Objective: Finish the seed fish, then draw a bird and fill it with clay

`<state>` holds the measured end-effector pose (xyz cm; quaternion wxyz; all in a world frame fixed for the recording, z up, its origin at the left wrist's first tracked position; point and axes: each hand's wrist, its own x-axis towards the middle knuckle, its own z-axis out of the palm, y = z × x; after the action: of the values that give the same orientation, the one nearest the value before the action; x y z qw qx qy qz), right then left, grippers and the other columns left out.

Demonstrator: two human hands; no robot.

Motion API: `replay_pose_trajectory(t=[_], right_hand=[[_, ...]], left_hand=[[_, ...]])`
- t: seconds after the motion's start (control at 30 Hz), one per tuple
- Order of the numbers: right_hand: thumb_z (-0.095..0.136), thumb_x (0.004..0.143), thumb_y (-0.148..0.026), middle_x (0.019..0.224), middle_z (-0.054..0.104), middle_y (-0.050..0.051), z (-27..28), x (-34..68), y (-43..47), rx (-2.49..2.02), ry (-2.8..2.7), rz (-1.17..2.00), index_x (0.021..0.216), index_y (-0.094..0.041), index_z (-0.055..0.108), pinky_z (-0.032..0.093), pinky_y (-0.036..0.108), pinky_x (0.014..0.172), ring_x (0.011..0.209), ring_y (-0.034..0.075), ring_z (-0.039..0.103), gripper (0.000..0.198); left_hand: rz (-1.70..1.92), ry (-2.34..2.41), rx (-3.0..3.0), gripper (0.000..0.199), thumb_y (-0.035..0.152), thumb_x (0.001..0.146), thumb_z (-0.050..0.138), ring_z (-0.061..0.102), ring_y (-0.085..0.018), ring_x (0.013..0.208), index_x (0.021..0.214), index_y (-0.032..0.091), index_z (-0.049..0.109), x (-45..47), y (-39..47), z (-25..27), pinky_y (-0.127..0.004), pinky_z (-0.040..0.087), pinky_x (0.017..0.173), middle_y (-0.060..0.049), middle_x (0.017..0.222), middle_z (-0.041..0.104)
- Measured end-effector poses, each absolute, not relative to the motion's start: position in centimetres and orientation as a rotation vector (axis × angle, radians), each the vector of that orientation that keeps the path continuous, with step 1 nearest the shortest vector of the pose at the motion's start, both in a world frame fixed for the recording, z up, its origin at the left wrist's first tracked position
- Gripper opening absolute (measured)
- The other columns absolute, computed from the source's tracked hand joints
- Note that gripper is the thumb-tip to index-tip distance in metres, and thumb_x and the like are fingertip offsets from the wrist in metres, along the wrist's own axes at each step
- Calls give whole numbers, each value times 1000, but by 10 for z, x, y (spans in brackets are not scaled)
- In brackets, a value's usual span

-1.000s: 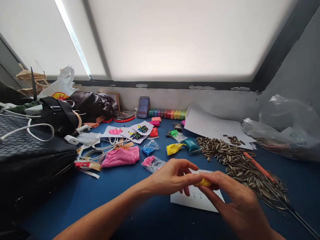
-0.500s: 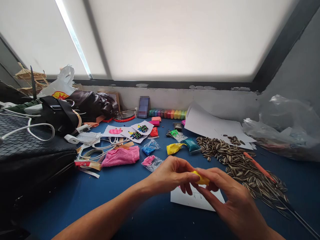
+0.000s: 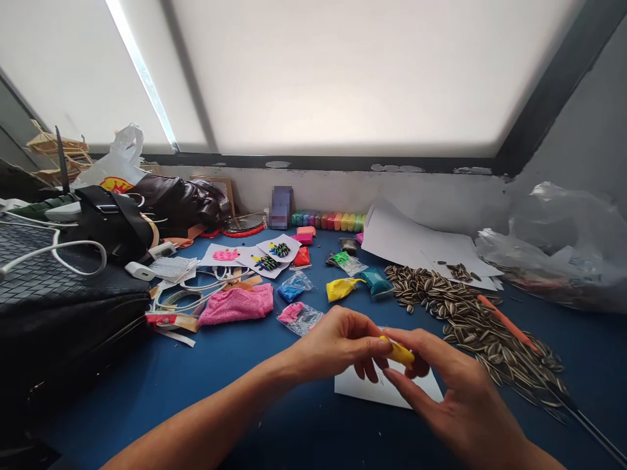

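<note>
A lump of soft yellow modelling clay (image 3: 401,354) is between my two hands, above a white paper (image 3: 372,390) with a few drawn lines. My left hand (image 3: 337,343) is closed, pinching the lump's left end between thumb and fingers. On the other side, my right hand (image 3: 453,382) has its fingers curled against the clay, with the thumb reaching in below. Just beyond lie a yellow clay piece (image 3: 341,288), a teal clay packet (image 3: 377,283) and a clear bag with pink clay (image 3: 298,317).
Striped sunflower seeds (image 3: 455,310) are heaped at the right, with an orange-handled tool (image 3: 509,324) across them. White sheets (image 3: 416,241) lean by the wall. A pink cloth (image 3: 238,304), decorated cards (image 3: 267,261), cables and a black bag (image 3: 73,287) occupy the left.
The yellow clay has turned slightly and looks longer, its right end tilted downward. My right fingers have shifted a little around it, while my left hand stays nearly in place.
</note>
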<state>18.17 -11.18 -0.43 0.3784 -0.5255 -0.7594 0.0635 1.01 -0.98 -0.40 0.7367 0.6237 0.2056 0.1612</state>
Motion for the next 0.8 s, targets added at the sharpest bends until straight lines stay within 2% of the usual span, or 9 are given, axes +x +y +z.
replay_pose_trajectory(t=[0.13,0.3,0.53,0.67,0.8], right_hand=[[62,93,-24,89,72,-2,-1,180,-110,-1324,-1946,202,113,-29,65,54,19,63,72,11,67,21],[58,93,-19,76,68,-2,3,177,-110,-1322,-1944,132,99,-25,65,50,19,55,63,11,63,11],[54,89,-14,68,63,-2,1,177,-111,-1328,-1951,-30,88,-24,62,47,22,53,55,12,58,13],[57,88,-22,64,59,-4,0,185,-108,-1474,-1802,15,82,-25,62,44,22,49,51,11,54,9],[56,90,-34,62,59,-3,1,199,-104,-1644,-1623,191,79,-24,63,44,23,45,51,13,55,16]], left_hand=[[309,436,1448,50,60,81,65,61,-10,58,81,10,66,8,-11,-1,-19,45,54,-5,74,67],[285,394,1403,51,60,78,69,62,-11,64,87,10,69,8,-13,-1,-22,47,59,-7,80,68],[329,439,1423,49,59,78,69,59,-11,59,80,10,67,9,-14,2,-22,46,57,-3,67,64],[386,476,1444,39,49,81,70,61,-11,58,80,10,66,5,-11,6,-20,44,55,-4,66,65],[503,452,1358,35,43,82,71,63,-12,57,77,10,66,-1,-1,12,-21,47,55,-6,66,67]])
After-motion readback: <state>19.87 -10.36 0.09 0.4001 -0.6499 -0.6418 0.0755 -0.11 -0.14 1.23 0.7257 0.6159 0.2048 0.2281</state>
